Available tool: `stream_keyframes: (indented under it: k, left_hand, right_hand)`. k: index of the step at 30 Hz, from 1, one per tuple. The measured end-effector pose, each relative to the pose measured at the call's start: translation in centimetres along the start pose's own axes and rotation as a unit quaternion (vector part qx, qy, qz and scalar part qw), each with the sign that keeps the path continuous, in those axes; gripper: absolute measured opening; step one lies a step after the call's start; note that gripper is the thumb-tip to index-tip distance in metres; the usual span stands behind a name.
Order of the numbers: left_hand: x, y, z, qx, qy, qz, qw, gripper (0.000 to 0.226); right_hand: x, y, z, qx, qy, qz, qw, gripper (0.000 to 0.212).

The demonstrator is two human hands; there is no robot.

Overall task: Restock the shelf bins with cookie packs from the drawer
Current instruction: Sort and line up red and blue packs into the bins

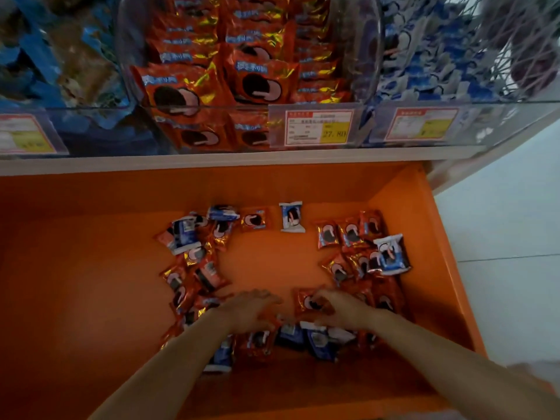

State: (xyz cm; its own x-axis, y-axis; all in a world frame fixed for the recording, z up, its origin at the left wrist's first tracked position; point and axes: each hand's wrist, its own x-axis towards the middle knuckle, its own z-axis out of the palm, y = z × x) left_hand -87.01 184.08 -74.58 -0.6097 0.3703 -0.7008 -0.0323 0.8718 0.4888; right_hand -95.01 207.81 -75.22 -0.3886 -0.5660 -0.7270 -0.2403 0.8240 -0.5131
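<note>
Lower centre of the frame: the right hand [342, 309] grips a red cookie pack [304, 301] with curled fingers, inside the open orange drawer [91, 253] among scattered packs [209, 268], red and blue. The left hand [250, 309] lies just beside it, palm down, fingers stretched out over the packs, grasping nothing. Upper centre, a clear shelf bin [127, 56] holds red packs.

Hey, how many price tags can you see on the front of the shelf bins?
3: the left price tag at the picture's left edge, the middle price tag near centre, the right price tag further right. More may lie outside the view.
</note>
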Motion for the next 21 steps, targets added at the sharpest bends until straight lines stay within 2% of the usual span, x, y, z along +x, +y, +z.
stream_keyframes:
  k: [6, 14, 17, 21]
  left_hand:
    - [0.9, -0.6, 2.1, 0.012, -0.043, 0.000, 0.999, 0.071]
    - [0.7, -1.5, 3.1, 0.016, -0.056, -0.021, 0.998, 0.067]
    - [0.7, -0.9, 3.1, 0.001, -0.072, -0.030, 0.997, 0.064]
    - [0.4, -0.4, 1.9, -0.003, -0.053, -0.028, 0.998, 0.056]
  right_hand:
    - [0.7, 0.5, 1.4, -0.050, -0.064, 0.017, 0.997, 0.064]
    - [0.6, 0.1, 1.8, -0.090, -0.100, 0.018, 0.991, 0.043]
    - [0.4, -0.5, 1.4, -0.095, -0.076, 0.005, 0.993, 0.039]
    - [-0.2, -0.9, 0.2, -0.040, 0.005, -0.011, 0.999, 0.035]
